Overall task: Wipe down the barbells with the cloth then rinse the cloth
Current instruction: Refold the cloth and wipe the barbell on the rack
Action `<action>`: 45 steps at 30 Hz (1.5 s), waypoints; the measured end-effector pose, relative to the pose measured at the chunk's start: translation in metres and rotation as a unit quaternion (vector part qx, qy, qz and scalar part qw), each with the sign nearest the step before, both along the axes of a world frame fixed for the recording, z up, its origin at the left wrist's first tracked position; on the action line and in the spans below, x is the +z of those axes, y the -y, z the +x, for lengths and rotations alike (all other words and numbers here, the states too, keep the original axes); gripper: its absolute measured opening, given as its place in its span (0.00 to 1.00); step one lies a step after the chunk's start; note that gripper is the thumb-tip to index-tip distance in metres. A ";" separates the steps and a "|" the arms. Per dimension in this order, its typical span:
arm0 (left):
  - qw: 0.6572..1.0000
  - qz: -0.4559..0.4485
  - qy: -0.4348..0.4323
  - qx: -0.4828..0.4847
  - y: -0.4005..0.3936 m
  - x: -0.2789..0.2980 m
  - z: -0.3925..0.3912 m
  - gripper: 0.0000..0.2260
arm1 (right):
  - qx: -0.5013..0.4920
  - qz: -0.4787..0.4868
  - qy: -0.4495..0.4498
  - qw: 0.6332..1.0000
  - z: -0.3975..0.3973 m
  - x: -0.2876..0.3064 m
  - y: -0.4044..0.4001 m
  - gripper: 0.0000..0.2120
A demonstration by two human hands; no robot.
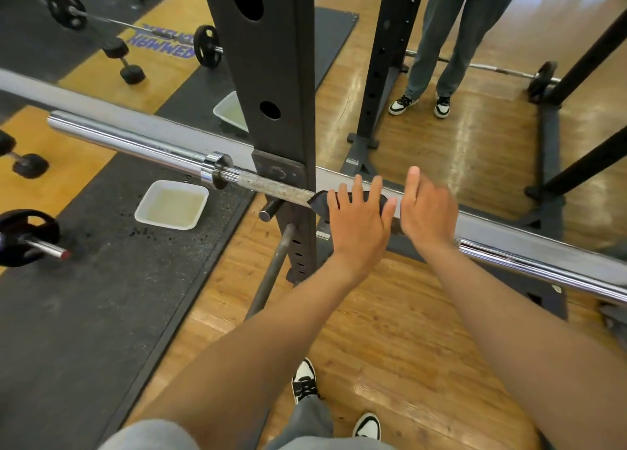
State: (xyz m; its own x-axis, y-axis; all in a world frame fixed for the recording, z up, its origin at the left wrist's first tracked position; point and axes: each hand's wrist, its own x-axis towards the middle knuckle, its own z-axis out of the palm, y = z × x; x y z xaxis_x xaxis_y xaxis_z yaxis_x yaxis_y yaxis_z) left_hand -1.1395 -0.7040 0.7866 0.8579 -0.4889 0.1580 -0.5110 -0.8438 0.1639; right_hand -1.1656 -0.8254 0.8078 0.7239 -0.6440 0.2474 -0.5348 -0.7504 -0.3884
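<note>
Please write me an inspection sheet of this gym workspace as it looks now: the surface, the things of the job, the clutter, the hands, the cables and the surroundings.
Surface: glossy wooden floor beside a black rubber mat.
Job's things: long chrome steel barbell resting in the black steel rack upright; dark cloth lying over the bar; white square basin of cloudy water on the mat.
Clutter: black dumbbells and a loaded plate bar at the left.
Hands: left hand presses the cloth with straight fingers; right hand rests flat on the bar.
Cables: nothing seen.
Surroundings: wall mirror behind the rack, reflecting the person's legs.
</note>
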 end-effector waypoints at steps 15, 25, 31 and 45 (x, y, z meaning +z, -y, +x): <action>0.954 0.057 0.025 -0.293 -0.048 0.018 0.084 0.28 | -0.029 -0.023 0.015 0.999 -0.001 0.001 -0.003 0.26; 0.951 0.053 -0.093 -0.291 -0.004 0.029 0.066 0.30 | -0.068 -0.049 0.025 0.996 0.002 0.003 -0.010 0.26; 0.877 0.134 -0.218 -0.407 -0.009 0.031 0.096 0.29 | -0.065 -0.037 0.031 0.997 -0.002 0.007 -0.011 0.27; 0.654 0.339 -0.633 -0.237 0.022 0.047 0.127 0.19 | -0.076 -0.049 0.062 0.994 0.001 0.002 -0.012 0.23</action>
State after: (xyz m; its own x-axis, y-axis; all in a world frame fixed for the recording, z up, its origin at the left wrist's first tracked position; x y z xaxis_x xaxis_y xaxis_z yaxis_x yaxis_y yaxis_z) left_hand -1.0123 -0.7256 0.8338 -0.1821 -0.3376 -0.9235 -0.5589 -0.7372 0.3797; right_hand -1.1648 -0.8130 0.8101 0.5805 -0.7119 0.3953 -0.5971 -0.7022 -0.3878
